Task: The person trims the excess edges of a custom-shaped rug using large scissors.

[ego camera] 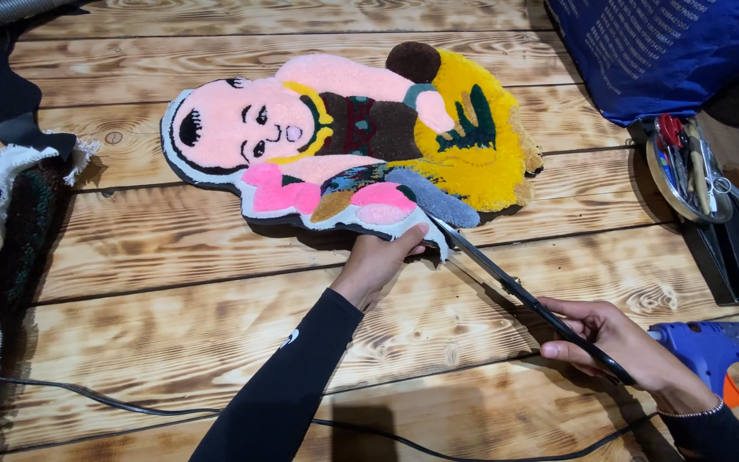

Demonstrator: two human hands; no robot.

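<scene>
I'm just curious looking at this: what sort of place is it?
Probably a craft workshop for tufted rugs: a figure-shaped rug lies on a wooden table, with scissors trimming its edge and a blue glue gun nearby.

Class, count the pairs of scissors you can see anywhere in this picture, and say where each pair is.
2. Long black scissors are in the right hand, tips at the tufted rug edge. A small pair lies in the round tin at right; more may be hidden there.

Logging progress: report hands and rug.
Left hand grips tufted rug at its lower edge. Right hand works scissors, tips at rug edge. Nothing blocking.
</scene>
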